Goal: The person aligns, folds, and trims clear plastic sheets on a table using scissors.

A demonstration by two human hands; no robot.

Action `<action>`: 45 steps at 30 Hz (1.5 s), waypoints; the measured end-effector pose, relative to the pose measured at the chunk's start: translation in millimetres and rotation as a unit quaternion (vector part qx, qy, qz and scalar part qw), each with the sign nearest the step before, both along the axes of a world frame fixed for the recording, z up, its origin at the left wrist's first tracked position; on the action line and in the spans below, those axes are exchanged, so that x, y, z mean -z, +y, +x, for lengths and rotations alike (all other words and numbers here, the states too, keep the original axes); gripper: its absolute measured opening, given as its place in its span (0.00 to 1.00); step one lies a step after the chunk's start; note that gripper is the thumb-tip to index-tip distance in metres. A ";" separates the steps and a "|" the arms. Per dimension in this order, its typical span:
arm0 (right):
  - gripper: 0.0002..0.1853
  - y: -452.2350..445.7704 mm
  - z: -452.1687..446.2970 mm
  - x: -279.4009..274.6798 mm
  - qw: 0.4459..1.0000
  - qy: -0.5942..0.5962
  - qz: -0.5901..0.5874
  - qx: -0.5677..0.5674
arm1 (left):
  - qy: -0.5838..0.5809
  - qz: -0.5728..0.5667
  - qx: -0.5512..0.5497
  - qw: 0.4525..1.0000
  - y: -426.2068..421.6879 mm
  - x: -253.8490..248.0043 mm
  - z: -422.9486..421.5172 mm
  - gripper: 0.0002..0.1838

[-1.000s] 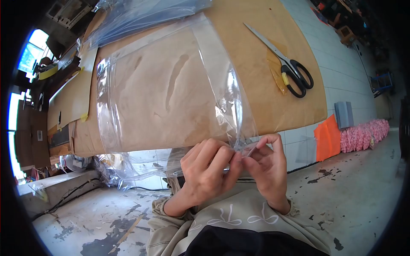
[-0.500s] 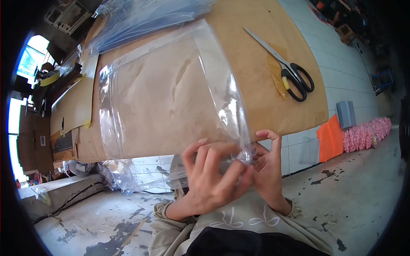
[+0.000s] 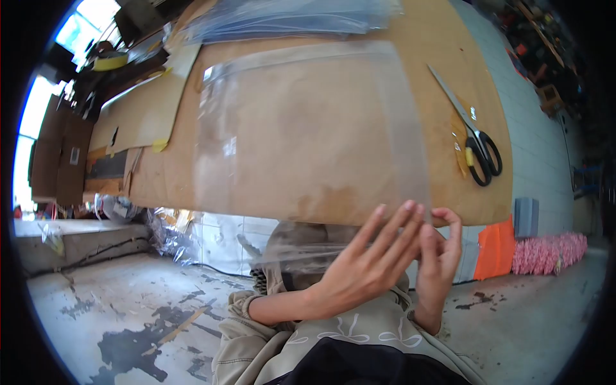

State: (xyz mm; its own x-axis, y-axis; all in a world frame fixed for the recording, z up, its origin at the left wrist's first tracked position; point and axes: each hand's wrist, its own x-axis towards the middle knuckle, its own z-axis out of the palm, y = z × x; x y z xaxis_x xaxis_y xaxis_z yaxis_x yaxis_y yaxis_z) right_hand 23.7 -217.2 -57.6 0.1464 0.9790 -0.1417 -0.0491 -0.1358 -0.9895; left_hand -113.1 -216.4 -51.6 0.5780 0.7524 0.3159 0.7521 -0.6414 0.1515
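Grip at near-right corner of clear plastic sheet (image 3: pixel 308 135)

Left hand (image 3: pixel 369 266) flat, fingers extended over the corner; right hand (image 3: pixel 441 251) curled beside it, can't tell if pinching. Sheet runs away and leftward across the brown-topped table (image 3: pixel 465 204), near part hanging off; long axis unclear. Right hand nearer its right edge. Carton label (image 3: pixel 75 156) unreadable.

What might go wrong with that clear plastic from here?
The clear plastic hangs over the near edge of the table, so it might slide off or crease if tugged unevenly. The left hand and right hand are close together at one corner, so the rest could shift. The scissors lie near the table's right edge; a careless sweep might knock them off.
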 end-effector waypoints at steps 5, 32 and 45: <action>0.13 5.7 36.2 18.5 0.994 -0.048 0.021 0.098 | -0.051 0.005 -0.021 0.998 -17.1 -12.2 -13.0 0.28; 0.28 40.3 25.8 -70.8 0.713 -0.648 0.263 -0.042 | -0.652 -0.357 -0.259 0.617 -49.0 10.6 -114.2 0.17; 0.36 215.5 25.3 -55.3 0.660 -0.585 0.361 -0.303 | -0.397 -0.275 -0.307 0.820 -50.7 -14.3 -124.0 0.12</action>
State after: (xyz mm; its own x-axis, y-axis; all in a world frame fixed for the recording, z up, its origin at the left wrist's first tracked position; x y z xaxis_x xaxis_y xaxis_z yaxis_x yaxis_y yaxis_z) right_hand 49.1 -1.6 -2.2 -0.7071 0.6586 0.2574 0.6533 0.7478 -0.1187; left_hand -237.2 -267.1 -37.3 -0.1866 0.9796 -0.0752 0.4322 0.1506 0.8891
